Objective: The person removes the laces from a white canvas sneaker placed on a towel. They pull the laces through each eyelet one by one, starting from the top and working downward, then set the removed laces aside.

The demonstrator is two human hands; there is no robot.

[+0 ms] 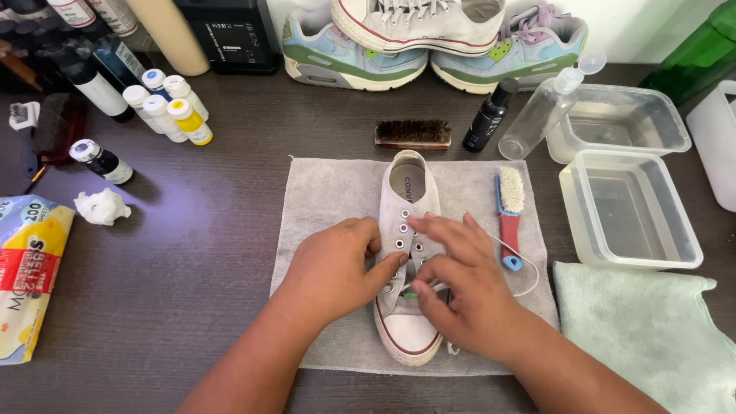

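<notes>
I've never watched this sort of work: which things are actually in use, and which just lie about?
In use: left hand, right hand, grey sneaker, white lace, grey cloth.
Lying about: wooden brush, red-handled brush, paint bottles, tubs.

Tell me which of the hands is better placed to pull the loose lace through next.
Probably the right hand: its fingers already pinch the lace at the eyelets, and the slack loops out on that side. The left hand rests on the shoe, steadying it.
</notes>
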